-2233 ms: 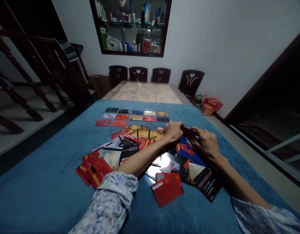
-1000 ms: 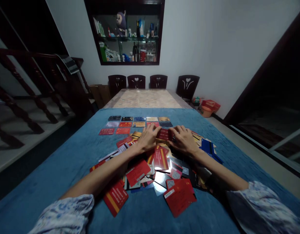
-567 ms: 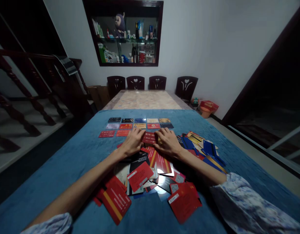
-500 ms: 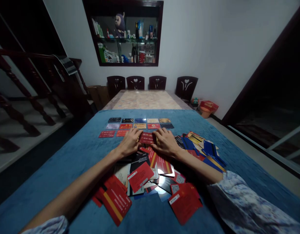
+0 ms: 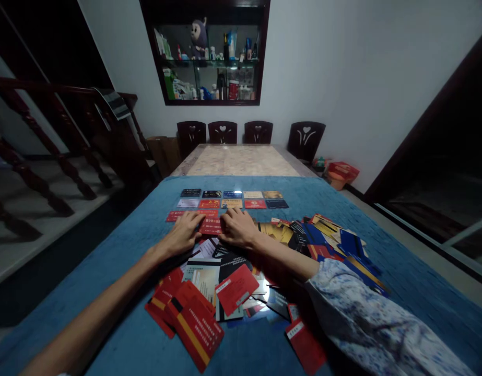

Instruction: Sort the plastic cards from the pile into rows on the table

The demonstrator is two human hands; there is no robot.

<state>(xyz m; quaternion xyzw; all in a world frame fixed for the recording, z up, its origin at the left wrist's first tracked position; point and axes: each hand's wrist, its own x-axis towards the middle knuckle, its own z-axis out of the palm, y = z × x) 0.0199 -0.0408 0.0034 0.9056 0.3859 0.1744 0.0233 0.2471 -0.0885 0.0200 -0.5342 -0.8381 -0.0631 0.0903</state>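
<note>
Between my two hands is a red card (image 5: 210,226), held by its left and right ends just below the rows of laid-out cards. My left hand (image 5: 184,231) grips its left end and my right hand (image 5: 236,227) its right end. Above lie neat rows, among them a dark card (image 5: 191,192), a pale card (image 5: 188,203) and a red card (image 5: 255,204). Beneath my wrists spreads a loose, overlapping heap with a red card (image 5: 236,290) on top and a red and gold card (image 5: 197,329) at its lower left.
Another heap with blue cards (image 5: 352,245) lies to the right on the blue cloth (image 5: 119,261). Beyond the cloth is the bare tabletop (image 5: 244,159), with dark chairs (image 5: 258,132) behind. A stair railing (image 5: 60,125) stands at the left.
Both hands have moved left with the red card, toward the left end of the third row. Gold cards right of my right hand have come into view, and the camera has turned slightly left.
</note>
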